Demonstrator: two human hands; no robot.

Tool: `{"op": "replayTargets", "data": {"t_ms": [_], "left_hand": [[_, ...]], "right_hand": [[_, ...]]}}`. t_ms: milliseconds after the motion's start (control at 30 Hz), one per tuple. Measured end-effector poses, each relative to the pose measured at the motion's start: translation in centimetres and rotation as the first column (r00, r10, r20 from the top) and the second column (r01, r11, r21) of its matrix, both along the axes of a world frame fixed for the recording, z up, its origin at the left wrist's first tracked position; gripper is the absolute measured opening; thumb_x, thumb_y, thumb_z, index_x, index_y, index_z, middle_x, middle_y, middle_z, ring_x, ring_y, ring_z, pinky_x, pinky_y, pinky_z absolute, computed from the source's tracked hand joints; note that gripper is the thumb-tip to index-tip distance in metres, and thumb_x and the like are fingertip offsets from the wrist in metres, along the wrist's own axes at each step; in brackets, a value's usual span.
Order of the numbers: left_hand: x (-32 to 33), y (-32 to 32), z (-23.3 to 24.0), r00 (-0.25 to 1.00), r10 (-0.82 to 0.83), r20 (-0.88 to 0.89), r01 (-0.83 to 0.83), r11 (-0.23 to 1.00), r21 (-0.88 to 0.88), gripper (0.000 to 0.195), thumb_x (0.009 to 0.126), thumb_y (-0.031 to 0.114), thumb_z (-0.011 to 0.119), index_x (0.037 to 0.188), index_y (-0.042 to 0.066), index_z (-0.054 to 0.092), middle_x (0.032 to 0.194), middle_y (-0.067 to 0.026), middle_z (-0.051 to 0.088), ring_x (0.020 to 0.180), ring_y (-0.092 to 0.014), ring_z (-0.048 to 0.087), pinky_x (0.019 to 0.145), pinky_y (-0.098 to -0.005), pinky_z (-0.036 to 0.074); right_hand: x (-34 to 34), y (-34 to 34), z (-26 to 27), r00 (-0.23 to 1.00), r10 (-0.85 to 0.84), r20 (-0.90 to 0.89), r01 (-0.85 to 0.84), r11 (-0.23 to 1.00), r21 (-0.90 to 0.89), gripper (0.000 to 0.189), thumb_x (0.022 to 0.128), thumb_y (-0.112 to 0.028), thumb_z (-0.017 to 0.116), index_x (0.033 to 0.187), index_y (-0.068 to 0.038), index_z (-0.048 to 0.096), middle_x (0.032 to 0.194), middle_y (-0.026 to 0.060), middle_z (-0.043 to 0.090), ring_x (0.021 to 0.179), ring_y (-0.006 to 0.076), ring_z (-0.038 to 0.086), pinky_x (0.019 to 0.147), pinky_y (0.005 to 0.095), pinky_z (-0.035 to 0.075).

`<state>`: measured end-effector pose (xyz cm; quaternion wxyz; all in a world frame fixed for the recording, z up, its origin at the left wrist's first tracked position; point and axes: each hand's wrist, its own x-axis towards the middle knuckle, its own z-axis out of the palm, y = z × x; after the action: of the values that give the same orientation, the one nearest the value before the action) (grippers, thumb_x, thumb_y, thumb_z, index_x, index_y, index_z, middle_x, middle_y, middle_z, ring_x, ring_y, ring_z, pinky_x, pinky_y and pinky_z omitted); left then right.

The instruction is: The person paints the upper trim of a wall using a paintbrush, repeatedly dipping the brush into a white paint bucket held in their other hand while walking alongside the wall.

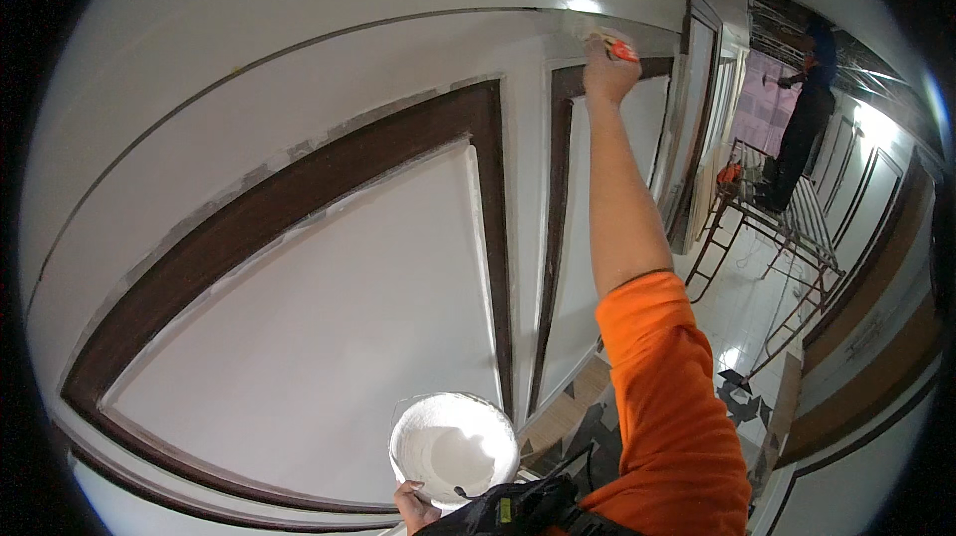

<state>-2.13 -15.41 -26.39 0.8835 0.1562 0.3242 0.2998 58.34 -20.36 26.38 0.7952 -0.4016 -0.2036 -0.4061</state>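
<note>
My right hand (611, 80) is raised at the end of an outstretched arm, gripping a paintbrush (621, 49) with some red on it. The brush is at the upper wall strip (515, 35), just under the ceiling line; its bristles are blurred against the pale surface. Low in front of my body, my left hand (415, 507) holds the rim of a white bucket (399, 439). Whitish paint (463, 457) lies inside the bucket. Dark brown moulding (388, 125) frames a white wall panel (358, 327), with grey patchy edges along the trim.
A second brown-framed panel (575, 267) continues to the right. Farther down the corridor a person (803, 117) stands on a metal scaffold (799, 226) beneath an open ceiling grid. Dark scraps (739, 401) lie on the tiled floor (736, 312). A brown-trimmed wall (866, 357) borders the right side.
</note>
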Motion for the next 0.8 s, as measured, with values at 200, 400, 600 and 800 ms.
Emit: {"op": "replayTargets", "data": {"t_ms": [200, 400, 600, 800], "left_hand": [[-0.8, 2.0, -2.5, 0.979, 0.074, -0.191, -0.065, 0.996, 0.054, 0.07, 0.06, 0.016, 0.056, 0.128, 0.0, 0.056, 0.124, -0.0158, 0.064, 0.113, -0.037, 0.06, 0.099, -0.0511, 0.05], [-1.0, 0.4, -1.2, 0.973, 0.127, -0.194, -0.109, 0.989, 0.101, 0.06, 0.067, 0.013, 0.055, 0.127, 0.003, 0.057, 0.127, -0.0128, 0.063, 0.118, -0.033, 0.058, 0.103, -0.0503, 0.046], [0.2, -0.8, 3.8, 0.98, 0.029, -0.196, -0.033, 0.999, -0.014, 0.065, 0.066, 0.012, 0.056, 0.13, 0.001, 0.055, 0.127, -0.0134, 0.063, 0.113, -0.035, 0.06, 0.102, -0.0479, 0.047], [0.2, -0.7, 3.2, 0.985, 0.044, -0.164, -0.046, 0.999, -0.011, 0.068, 0.065, 0.012, 0.056, 0.132, 0.0, 0.053, 0.131, -0.0144, 0.061, 0.12, -0.035, 0.055, 0.106, -0.0492, 0.044]], "right_hand": [[-5.1, 1.8, -2.3, 0.985, -0.02, 0.174, 0.08, 0.936, -0.344, 0.013, 0.087, -0.006, 0.076, 0.094, 0.001, 0.068, 0.09, 0.007, 0.071, 0.08, 0.0131, 0.065, 0.075, 0.0284, 0.052], [-1.7, -2.2, -1.6, 0.978, -0.107, 0.179, 0.138, 0.976, -0.169, 0.013, 0.085, -0.011, 0.074, 0.089, 0.001, 0.069, 0.083, 0.0072, 0.073, 0.075, 0.0203, 0.066, 0.074, 0.0352, 0.052], [3.5, -1.1, -1.3, 0.937, -0.296, 0.187, 0.342, 0.889, -0.305, 0.022, 0.083, -0.017, 0.077, 0.088, 0.003, 0.069, 0.081, 0.0122, 0.072, 0.075, 0.0209, 0.068, 0.072, 0.0343, 0.052], [-1.3, -0.5, -2.9, 0.948, -0.233, 0.218, 0.289, 0.917, -0.274, 0.016, 0.082, -0.014, 0.075, 0.091, -0.001, 0.071, 0.086, 0.0092, 0.073, 0.08, 0.0199, 0.068, 0.076, 0.0322, 0.052]]}}
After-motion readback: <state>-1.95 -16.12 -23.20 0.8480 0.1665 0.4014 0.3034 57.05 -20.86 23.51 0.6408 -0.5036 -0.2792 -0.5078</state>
